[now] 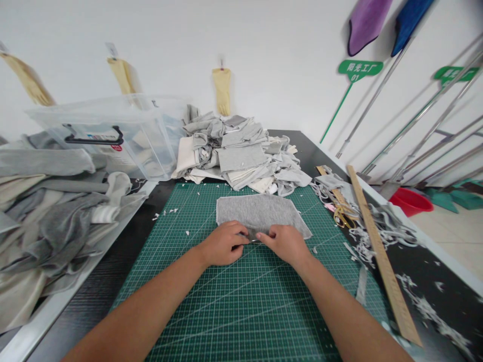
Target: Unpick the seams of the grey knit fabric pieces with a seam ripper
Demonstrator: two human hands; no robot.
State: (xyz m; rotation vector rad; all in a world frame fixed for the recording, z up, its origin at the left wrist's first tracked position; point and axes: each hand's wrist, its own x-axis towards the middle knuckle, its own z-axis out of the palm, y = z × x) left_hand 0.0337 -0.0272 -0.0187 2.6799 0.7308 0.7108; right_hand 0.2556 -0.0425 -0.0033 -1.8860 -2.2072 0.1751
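A grey piece of cloth (260, 210) with pale stitched edges lies spread on a green cutting mat (226, 311). At its near edge, my left hand (224, 243) pinches the fabric with curled fingers. My right hand (286, 242) grips the same edge a short way to the right, its thumb pointing toward the left hand. Between the two thumbs shows a thin shiny sliver, too small to name. The fingertips partly hide the cloth's near edge.
Behind the mat rises a heap of grey and white cloth pieces (241, 151). More fabric (56, 221) is piled at left by a clear plastic bin (94, 136). On the right lie a wooden ruler (385, 256), gold-handled scissors (343, 216) and scraps. Yellow gloves (222, 90) hang on the wall.
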